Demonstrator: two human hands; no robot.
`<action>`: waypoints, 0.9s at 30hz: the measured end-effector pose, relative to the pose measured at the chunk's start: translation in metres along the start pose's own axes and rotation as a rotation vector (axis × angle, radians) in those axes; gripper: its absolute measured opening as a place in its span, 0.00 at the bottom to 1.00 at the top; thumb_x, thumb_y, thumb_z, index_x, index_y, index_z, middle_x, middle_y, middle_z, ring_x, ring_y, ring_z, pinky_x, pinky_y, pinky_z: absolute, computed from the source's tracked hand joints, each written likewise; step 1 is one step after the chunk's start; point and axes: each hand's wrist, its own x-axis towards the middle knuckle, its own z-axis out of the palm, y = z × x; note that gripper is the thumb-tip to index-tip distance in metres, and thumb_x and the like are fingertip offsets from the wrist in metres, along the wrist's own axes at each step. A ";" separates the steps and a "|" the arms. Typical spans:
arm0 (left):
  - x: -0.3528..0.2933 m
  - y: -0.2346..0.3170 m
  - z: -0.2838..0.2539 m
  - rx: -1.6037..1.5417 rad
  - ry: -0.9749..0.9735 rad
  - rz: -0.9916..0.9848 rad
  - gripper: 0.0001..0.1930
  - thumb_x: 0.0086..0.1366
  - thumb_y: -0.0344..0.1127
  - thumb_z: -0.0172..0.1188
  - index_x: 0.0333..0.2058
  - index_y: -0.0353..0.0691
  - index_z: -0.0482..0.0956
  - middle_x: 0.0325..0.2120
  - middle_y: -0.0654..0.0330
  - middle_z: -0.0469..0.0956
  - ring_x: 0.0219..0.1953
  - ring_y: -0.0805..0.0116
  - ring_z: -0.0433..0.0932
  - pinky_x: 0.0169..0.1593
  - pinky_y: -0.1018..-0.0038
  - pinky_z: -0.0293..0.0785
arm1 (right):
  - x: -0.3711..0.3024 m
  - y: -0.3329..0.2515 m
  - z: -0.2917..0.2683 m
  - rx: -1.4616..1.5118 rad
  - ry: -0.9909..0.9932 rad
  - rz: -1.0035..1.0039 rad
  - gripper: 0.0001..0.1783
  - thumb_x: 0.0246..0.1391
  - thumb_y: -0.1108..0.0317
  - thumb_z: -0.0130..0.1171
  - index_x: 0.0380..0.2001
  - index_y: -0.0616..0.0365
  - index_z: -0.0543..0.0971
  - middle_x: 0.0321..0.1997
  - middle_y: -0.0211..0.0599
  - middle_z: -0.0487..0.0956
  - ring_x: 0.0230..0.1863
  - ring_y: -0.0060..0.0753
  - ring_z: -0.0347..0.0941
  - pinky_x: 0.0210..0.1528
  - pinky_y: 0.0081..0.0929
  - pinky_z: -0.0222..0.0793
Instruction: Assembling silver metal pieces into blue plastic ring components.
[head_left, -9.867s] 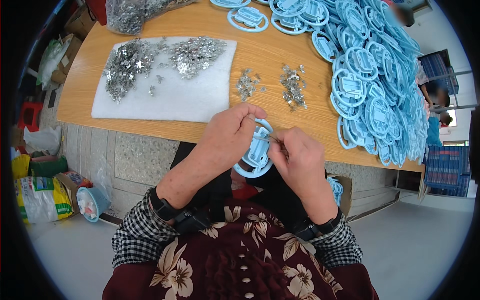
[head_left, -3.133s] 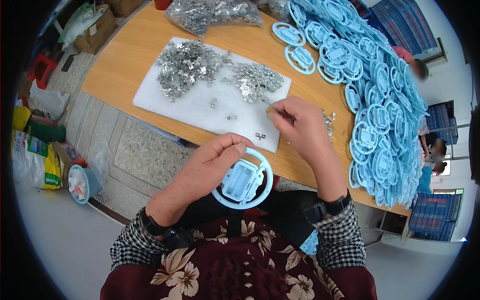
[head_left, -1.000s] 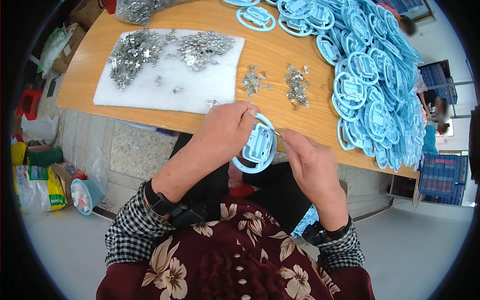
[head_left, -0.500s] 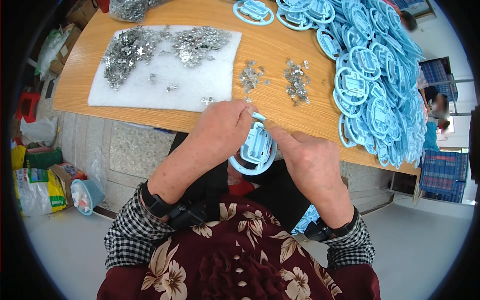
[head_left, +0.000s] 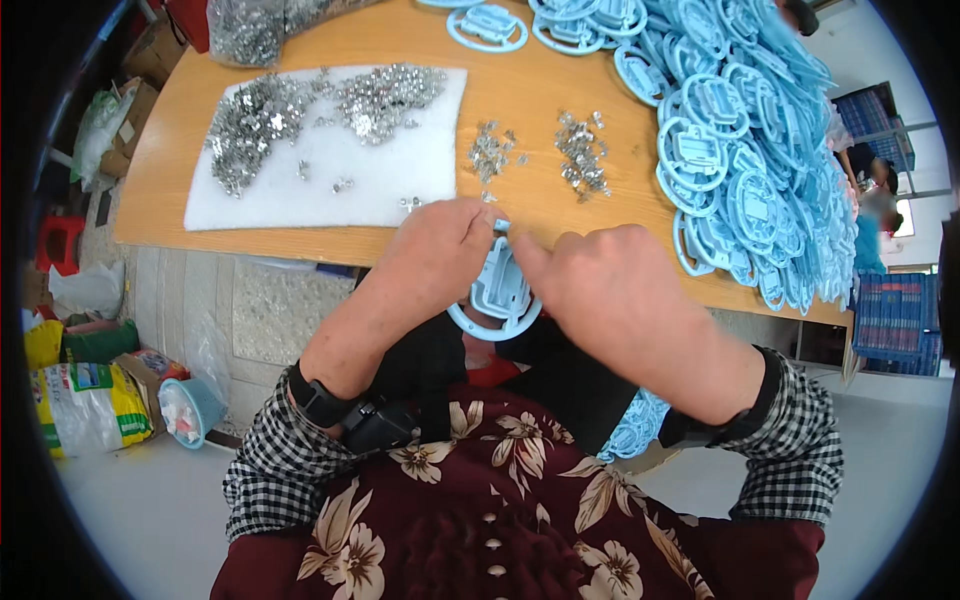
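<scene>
In front of the table edge, my left hand (head_left: 440, 245) grips a light-blue oval plastic frame (head_left: 502, 290) with a raised moulded centre. Its fingers pinch the upper left of the rim. My right hand (head_left: 610, 275) is closed at the other side, its thumb pressed on the frame's upper right. Whether a small metal piece sits under the fingertips is hidden. Just beyond the hands lie two small piles of shiny metal clips, the left pile (head_left: 490, 150) and the right pile (head_left: 583, 155). One clip (head_left: 411, 204) rests near my left knuckles.
A white foam sheet (head_left: 370, 185) bears larger heaps of clips. Matching blue frames (head_left: 745, 170) form a big mound on the table's right. Clear bags of metal pieces (head_left: 245, 38) stand at the back left. More blue pieces (head_left: 638, 425) lie below my right forearm; a blue bin (head_left: 207, 405) stands left.
My right elbow has swung outward, and the right hand has turned over the frame, its thumb now on the upper part. The left hand keeps its pinch. The whole view has shifted slightly.
</scene>
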 end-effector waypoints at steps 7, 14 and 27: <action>-0.022 0.015 0.002 -0.336 -0.037 -0.040 0.19 0.77 0.43 0.46 0.50 0.33 0.78 0.29 0.66 0.79 0.24 0.81 0.75 0.24 0.81 0.73 | -0.036 -0.004 0.063 1.023 0.372 0.443 0.16 0.65 0.63 0.57 0.49 0.64 0.76 0.29 0.35 0.83 0.27 0.29 0.79 0.28 0.27 0.73; -0.034 0.015 0.016 -0.423 -0.115 0.041 0.18 0.76 0.40 0.47 0.53 0.33 0.76 0.35 0.66 0.79 0.34 0.82 0.76 0.38 0.81 0.75 | -0.049 -0.028 0.072 2.211 0.370 0.707 0.14 0.70 0.60 0.52 0.48 0.60 0.76 0.32 0.21 0.77 0.28 0.07 0.70 0.27 0.09 0.63; -0.040 0.012 0.034 -0.820 -0.357 -0.101 0.21 0.73 0.40 0.54 0.57 0.32 0.72 0.39 0.50 0.81 0.32 0.67 0.83 0.29 0.75 0.82 | -0.056 -0.035 0.081 1.716 0.668 0.577 0.12 0.68 0.66 0.56 0.48 0.62 0.75 0.29 0.24 0.80 0.30 0.12 0.71 0.33 0.17 0.69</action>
